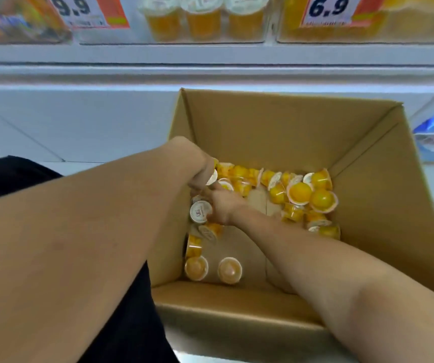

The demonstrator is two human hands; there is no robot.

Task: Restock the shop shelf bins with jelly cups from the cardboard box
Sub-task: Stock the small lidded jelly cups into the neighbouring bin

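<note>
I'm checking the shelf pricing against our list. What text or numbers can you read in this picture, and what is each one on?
"9.9": price tag on the upper left shelf bin; small print below it is blurred.
"6.9": price tag on the upper right shelf bin; small print below it is blurred.
Jelly cup lid in the cardboard box: printed, too small to read.
</note>
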